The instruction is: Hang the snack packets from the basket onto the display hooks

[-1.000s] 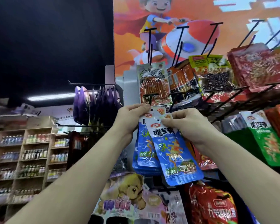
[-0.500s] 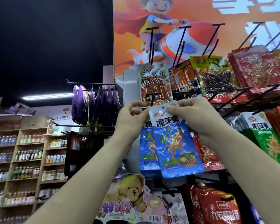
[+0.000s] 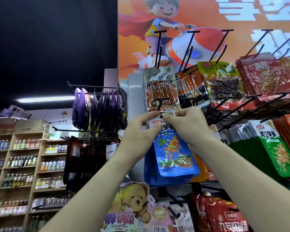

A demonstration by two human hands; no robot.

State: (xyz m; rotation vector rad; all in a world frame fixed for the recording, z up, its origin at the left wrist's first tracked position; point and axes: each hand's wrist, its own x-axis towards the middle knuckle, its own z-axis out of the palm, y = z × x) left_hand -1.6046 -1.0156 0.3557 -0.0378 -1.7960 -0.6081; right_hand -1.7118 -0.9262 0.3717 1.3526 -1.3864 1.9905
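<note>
Blue snack packet sits at the tip of the display hook — left hand and right hand each pinch its white top edge, fingers curled.

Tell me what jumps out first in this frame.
Centre frame, the left hand and right hand pinch the top of a blue snack packet at a black hook tip. Above it looms an orange cartoon poster; a bear-print packet sits at bottom centre.
</note>
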